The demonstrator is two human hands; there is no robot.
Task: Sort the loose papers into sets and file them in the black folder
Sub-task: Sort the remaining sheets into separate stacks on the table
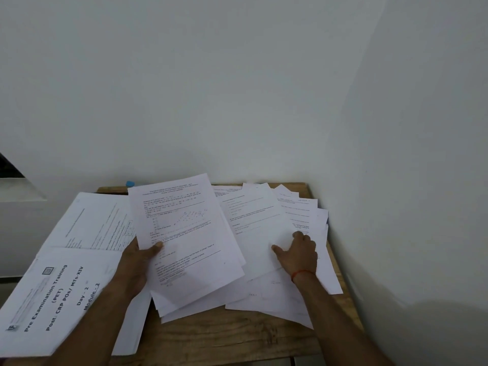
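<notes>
Printed papers [60, 294], wooden table [224, 336], white walls [237, 88]

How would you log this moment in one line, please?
left hand: holds printed sheets | right hand: rests on fanned papers | phase: sorting

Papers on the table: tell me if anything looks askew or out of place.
The right pile is fanned out at mixed angles under the right hand. The cover sheet at left seems to hang past the table edge. The left hand holds an uneven sheaf.
</notes>
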